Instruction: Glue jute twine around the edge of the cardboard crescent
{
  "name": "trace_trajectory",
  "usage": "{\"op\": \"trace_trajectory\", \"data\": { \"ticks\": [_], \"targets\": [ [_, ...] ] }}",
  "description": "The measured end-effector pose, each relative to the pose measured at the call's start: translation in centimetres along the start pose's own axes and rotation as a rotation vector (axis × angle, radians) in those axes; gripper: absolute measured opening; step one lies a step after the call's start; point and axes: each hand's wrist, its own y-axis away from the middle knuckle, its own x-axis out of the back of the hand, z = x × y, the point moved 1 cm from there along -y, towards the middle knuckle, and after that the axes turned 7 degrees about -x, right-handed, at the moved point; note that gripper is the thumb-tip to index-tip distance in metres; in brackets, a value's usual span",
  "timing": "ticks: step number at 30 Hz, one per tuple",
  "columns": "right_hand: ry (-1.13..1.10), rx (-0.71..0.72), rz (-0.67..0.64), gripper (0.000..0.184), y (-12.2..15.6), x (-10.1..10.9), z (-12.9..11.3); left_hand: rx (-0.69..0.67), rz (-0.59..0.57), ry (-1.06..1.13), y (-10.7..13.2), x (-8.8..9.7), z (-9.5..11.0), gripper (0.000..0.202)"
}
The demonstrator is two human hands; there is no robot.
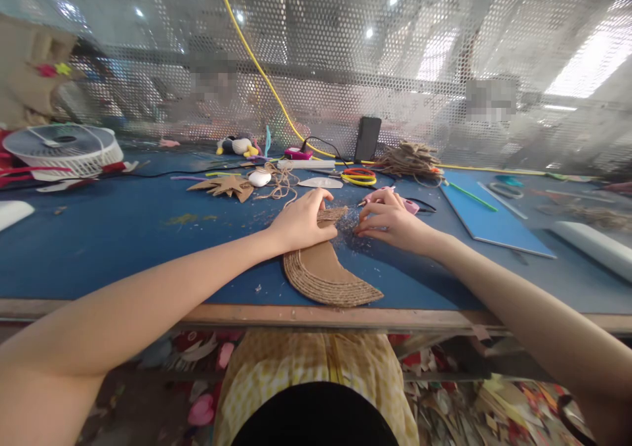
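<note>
A cardboard crescent (320, 262) lies flat near the table's front edge, with rows of brown twine (316, 291) along its curved rim. My left hand (306, 219) grips its upper end, fingers and thumb closed around the twine-covered tip. Just to the right, my right hand (388, 222) hovers low over the table with its fingers bent and apart, and nothing shows between them. Directly behind it is a pink glue gun (411, 206), partly hidden by the hand. Small bits of fibre are scattered on the blue tabletop between both hands.
Behind the hands lie a cardboard star (224, 186), loose twine (280, 181), a white blade-shaped piece (320, 183) and yellow and red rings (359, 176). A twine bundle (407, 160), black phone (368, 139) and blue board (494, 216) are farther right. A white fan (64, 150) lies left.
</note>
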Motion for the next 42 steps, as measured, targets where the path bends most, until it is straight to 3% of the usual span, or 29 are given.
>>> {"op": "trace_trajectory", "data": {
  "ticks": [12, 24, 31, 37, 42],
  "targets": [
    [0.285, 0.084, -0.017, 0.024, -0.8, 0.1, -2.2, -0.033, 0.033, 0.006, -0.1, -0.4, -0.3, 0.053],
    [0.122, -0.035, 0.051, 0.02, -0.5, 0.3, -1.7, -0.032, 0.029, 0.0, 0.0, -0.2, -0.3, 0.053],
    [0.116, 0.066, -0.063, 0.024, -0.2, 0.7, -0.9, -0.018, 0.015, -0.006, 0.0, -0.1, -0.1, 0.053],
    [0.069, 0.081, -0.081, 0.023, -0.2, 1.2, -0.9, -0.012, 0.004, -0.006, -0.1, -0.1, -0.1, 0.054],
    [0.212, 0.069, -0.071, 0.025, -0.6, 0.7, -1.8, -0.035, 0.017, 0.002, -0.1, -0.3, -0.3, 0.052]
  ]
}}
